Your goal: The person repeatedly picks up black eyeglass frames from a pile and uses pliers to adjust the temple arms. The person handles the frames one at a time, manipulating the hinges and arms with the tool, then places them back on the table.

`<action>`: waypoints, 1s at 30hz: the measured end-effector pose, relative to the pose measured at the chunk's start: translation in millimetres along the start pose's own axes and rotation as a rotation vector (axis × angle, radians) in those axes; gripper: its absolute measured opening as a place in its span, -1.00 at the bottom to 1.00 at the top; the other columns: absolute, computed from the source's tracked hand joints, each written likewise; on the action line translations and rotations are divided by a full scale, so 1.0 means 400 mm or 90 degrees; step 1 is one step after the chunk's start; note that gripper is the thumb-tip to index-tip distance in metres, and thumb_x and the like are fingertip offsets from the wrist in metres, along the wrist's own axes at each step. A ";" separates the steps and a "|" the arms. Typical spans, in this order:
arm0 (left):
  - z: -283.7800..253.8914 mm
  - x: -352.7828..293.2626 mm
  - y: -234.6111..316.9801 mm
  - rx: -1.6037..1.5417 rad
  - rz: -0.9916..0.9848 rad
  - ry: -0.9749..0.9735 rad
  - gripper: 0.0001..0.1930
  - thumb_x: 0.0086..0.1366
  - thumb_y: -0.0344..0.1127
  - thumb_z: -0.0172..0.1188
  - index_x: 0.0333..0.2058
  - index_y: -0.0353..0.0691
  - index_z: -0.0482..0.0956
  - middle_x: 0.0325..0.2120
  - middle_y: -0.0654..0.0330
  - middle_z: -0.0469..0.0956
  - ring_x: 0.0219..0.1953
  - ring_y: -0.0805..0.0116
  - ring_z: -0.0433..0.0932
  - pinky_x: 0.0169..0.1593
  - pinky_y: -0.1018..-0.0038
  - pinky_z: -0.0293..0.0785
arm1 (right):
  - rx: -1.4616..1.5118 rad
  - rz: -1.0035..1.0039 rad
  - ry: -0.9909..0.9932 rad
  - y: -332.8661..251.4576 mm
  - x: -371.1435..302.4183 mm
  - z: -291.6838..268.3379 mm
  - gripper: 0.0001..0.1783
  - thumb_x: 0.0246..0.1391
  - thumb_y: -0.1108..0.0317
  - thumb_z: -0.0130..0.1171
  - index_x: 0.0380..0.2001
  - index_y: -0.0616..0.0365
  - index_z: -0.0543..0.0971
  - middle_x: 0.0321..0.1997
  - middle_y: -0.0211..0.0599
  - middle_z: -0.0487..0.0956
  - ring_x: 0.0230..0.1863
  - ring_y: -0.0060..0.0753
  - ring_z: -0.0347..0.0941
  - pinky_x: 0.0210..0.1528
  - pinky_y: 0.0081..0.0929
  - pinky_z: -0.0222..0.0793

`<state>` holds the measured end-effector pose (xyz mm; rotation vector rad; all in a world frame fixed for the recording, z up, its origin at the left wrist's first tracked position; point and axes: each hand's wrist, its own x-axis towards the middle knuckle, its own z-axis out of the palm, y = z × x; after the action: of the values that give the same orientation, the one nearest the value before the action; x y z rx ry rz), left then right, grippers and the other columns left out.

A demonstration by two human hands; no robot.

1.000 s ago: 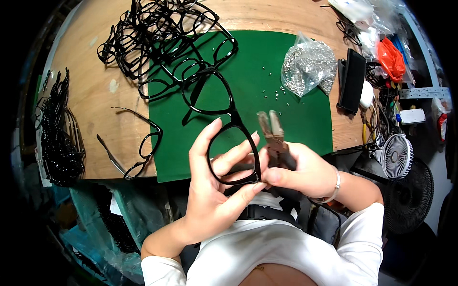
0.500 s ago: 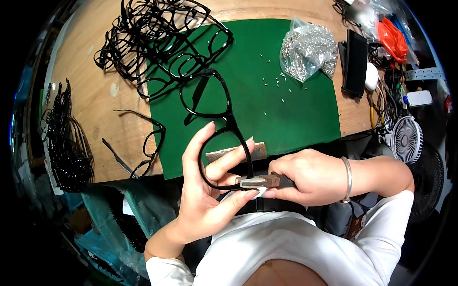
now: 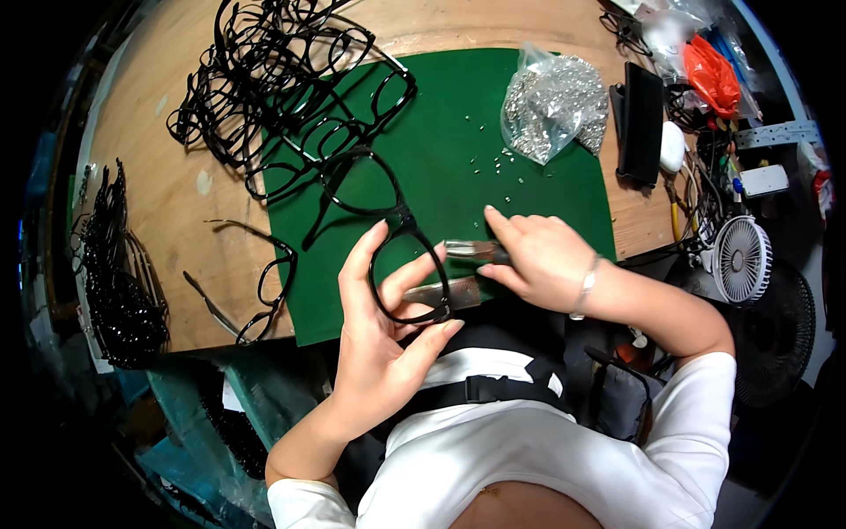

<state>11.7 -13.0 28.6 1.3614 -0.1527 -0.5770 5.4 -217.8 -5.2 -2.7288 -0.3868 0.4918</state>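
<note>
A black eyeglass frame [image 3: 404, 214] is held in my left hand [image 3: 370, 361], fingers and thumb round its nearer rim. One temple hangs from its far end, and the far rim is over the green mat [image 3: 538, 207]. My right hand [image 3: 551, 264] is closed on a pair of pliers [image 3: 471, 250], whose metal jaws point left, just right of the frame. The pliers' handles are mostly hidden in my palm. Behind my left fingers, a textured metal strip [image 3: 458, 294] lies at the mat's near edge. Several tiny metal pieces [image 3: 502, 160] are scattered on the mat.
A clear bag of small metal parts [image 3: 546, 115] sits at the mat's far right. Black frames [image 3: 264, 97] pile up far left; one frame [image 3: 263, 291] and a dark bundle [image 3: 119, 282] lie nearer. A black case [image 3: 639, 123], cables and a white fan [image 3: 741, 260] are right.
The pliers have come away from the frame's near end; my right hand has moved them forward, over the mat. My left hand still holds the frame. The whole view has shifted slightly.
</note>
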 end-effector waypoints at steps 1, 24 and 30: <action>-0.008 -0.003 -0.013 0.000 0.007 -0.010 -0.12 -0.06 -0.68 0.14 0.13 -0.12 -0.25 -0.04 -0.08 0.30 -0.35 0.50 0.46 -0.32 0.68 0.42 | -0.024 0.002 0.015 0.003 0.004 0.020 -0.36 -0.04 0.12 0.04 -0.03 0.44 0.22 -0.41 -0.03 0.45 -0.36 -0.10 0.39 -0.28 -0.30 0.26; -0.033 -0.063 -0.077 -0.160 -0.141 -0.024 -0.75 0.30 -0.21 -0.18 -0.40 -0.29 0.30 -0.26 0.06 0.41 -0.34 0.53 0.44 -0.31 0.68 0.30 | 0.089 0.009 0.172 0.048 0.083 0.066 -0.78 -0.30 0.53 0.10 -0.45 0.22 0.38 -0.49 -0.14 0.37 -0.39 -0.06 0.33 -0.33 -0.27 0.23; 0.009 -0.071 -0.099 -0.145 -0.098 0.080 -0.82 0.28 -0.36 -0.14 -0.22 -0.36 0.22 -0.34 0.05 0.44 -0.40 0.46 0.47 -0.29 0.59 0.36 | 0.076 -0.030 0.110 0.038 0.077 0.056 -0.80 -0.25 0.44 0.11 -0.45 0.19 0.38 -0.46 -0.20 0.40 -0.35 -0.14 0.36 -0.31 -0.29 0.24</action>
<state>-26.0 -6.3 -1.7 1.1889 0.1184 -0.6160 27.8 -215.5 -39.4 -2.6149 -0.3643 0.2547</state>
